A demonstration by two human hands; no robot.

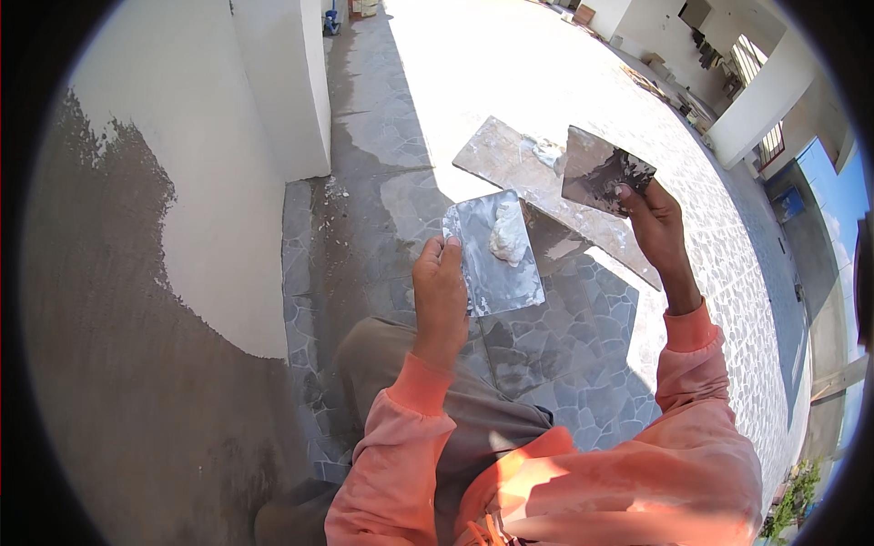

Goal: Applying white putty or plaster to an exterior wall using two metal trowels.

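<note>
My left hand (441, 291) is closed on the edge of a flat grey plate (482, 273) smeared with white, its thumb on top. A lump of white plaster (508, 235) sits on the plate's right half. Farther right and higher, my right hand (657, 227) grips a square, dark-stained flat blade (596, 168) by its lower right corner. The blade is apart from the plate. Beyond both hands a large plaster-marked board (510, 159) lies on the floor, with more white plaster (549, 153) on it, partly behind the blade.
To my left stands a wall, white above (209, 218) and bare grey-brown below (137, 382), with a ragged border between. A white pillar (305, 91) juts out ahead. Stone-patterned tiles (583, 318) cover the floor. Another white column (765, 100) rises far right.
</note>
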